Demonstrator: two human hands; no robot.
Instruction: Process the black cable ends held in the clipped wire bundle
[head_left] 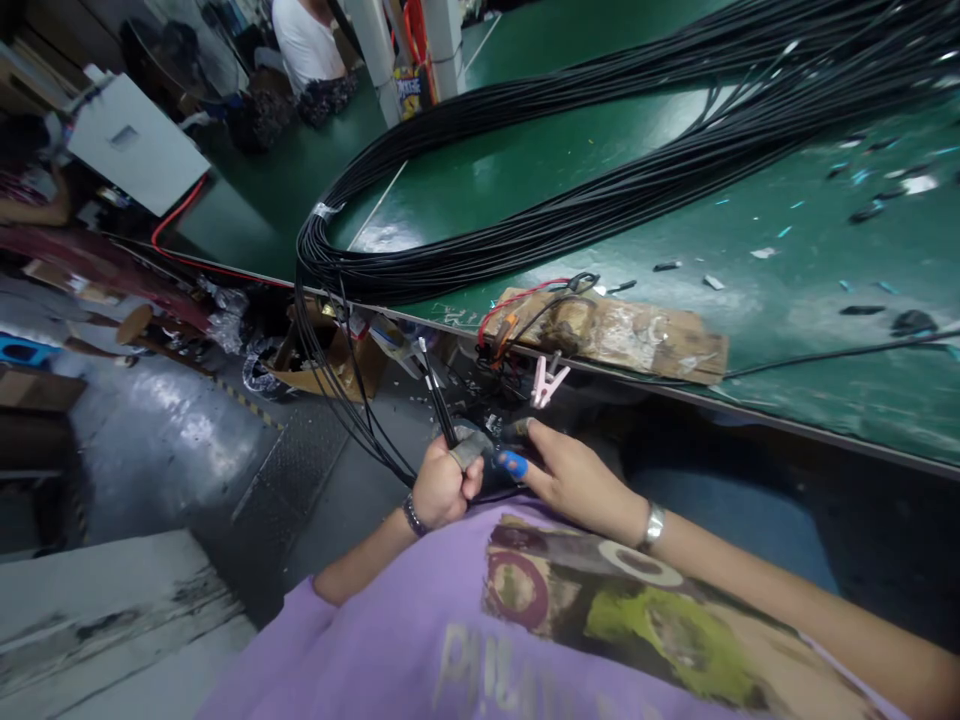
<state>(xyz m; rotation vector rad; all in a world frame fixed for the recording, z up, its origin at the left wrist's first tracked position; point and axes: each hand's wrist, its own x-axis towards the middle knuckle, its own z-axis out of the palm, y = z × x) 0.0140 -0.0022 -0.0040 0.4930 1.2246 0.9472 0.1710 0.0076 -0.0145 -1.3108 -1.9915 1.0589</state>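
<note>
My left grip (442, 482) clamped on black cable ends (438, 402), in front of my shirt; right grip (566, 470) just beside.
Cable ends thin, pale-tipped; can't tell if my right grip is closed on anything. Beyond: open cardboard box (376, 363) below surface (540, 150) level, contents too unclear to name. Surface green, glossy: rough wooden block (630, 335) along edge, pink clip (546, 382) by it, long looped cable bundle (465, 262), scraps (919, 185) scattered right.
</note>
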